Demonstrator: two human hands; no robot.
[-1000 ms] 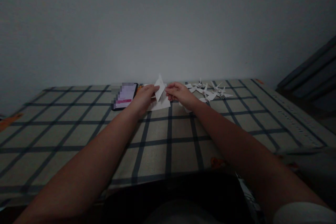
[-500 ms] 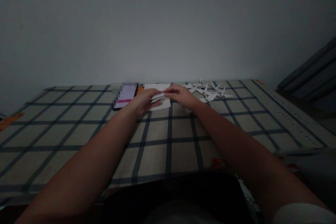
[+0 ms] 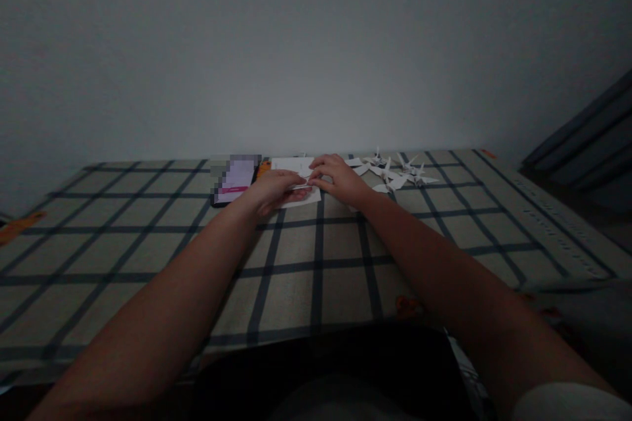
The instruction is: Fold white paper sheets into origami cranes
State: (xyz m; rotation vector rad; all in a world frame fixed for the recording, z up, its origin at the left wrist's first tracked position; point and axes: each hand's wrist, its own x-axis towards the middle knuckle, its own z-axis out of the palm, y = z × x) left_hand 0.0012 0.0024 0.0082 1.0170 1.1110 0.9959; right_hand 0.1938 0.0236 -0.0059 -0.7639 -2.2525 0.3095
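Observation:
My left hand [image 3: 280,191] is closed around a small piece of folded white paper [image 3: 302,183], its thumb on top and fingers beneath. From the right, my right hand [image 3: 338,179] reaches to the same paper with bent fingers, the thumb and fingertips at its edge. Most of the folded piece is hidden by my fingers. Below and behind the hands lie flat white paper sheets [image 3: 285,163]. Beside my right hand several white origami cranes [image 3: 390,177] rest in a loose group.
A tablet or large phone [image 3: 236,179] with a lit, partly blurred screen lies left of my hands. The checked tablecloth [image 3: 296,256] covers the table, which meets a plain wall [image 3: 316,66] at the back. Dark draped fabric [image 3: 587,125] stands at the far right.
My hands have come closer together over the folded paper, which shows less now. The right fingers have lifted and spread slightly; the cranes and the device have stayed put.

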